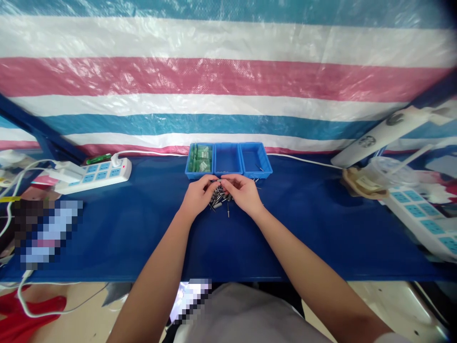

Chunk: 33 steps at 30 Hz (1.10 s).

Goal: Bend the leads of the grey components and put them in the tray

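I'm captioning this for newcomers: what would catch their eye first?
The glossy striped sheet filling the background stands out most, in blue, white and red. Next come the left hand and right hand, close together over small metal parts on the blue table, just in front of three blue trays.

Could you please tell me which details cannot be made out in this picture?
Head view, anything between the fingertips of the left hand and right hand: too small, covered by fingers.
Head view, some of the metal pieces: hidden by both hands.
Head view, print on the green packets: too small.
Head view, the screen at left: pixelated.
Head view, the right power strip: cut off by the right edge.
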{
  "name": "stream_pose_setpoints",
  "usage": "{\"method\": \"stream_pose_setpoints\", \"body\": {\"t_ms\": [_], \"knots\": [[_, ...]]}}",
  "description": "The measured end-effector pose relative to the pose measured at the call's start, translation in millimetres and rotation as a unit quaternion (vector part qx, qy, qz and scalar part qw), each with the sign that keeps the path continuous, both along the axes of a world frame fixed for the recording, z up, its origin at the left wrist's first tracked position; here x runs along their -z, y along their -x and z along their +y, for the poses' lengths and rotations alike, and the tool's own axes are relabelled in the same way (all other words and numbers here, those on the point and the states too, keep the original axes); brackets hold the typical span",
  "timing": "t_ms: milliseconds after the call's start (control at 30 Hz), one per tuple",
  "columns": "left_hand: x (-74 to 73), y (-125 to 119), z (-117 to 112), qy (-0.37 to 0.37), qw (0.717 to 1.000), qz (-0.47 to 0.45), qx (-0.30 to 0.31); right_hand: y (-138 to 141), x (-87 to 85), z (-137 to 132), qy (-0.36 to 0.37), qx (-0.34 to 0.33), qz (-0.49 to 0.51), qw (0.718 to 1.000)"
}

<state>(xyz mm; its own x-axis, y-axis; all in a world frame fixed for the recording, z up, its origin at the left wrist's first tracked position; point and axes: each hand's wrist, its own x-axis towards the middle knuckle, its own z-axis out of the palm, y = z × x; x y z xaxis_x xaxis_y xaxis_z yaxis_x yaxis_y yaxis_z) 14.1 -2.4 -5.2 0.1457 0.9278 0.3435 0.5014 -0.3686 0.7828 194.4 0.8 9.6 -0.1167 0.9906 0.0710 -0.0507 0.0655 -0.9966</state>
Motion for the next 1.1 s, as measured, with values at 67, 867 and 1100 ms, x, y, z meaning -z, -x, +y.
{"method": "stream_pose_setpoints", "body": {"t_ms": [67, 867, 1100], "knots": [[0.1, 0.4, -0.2, 0.002, 1.000, 0.001, 0.002, 0.5, 0.0, -0.3, -0.009, -0.002, 0.006, 1.000], [-6.0, -1.0, -1.9, -0.015, 1.000, 0.018, 0.017, -3.2, 8.0, 2.6, -0.020, 0.000, -0.027, 0.999], [-3.1, 1.0, -0.9, 0.003, 1.000, 0.010, 0.018, -0.3, 1.0, -0.5, -0.015, -0.007, -0.010, 1.000]]}}
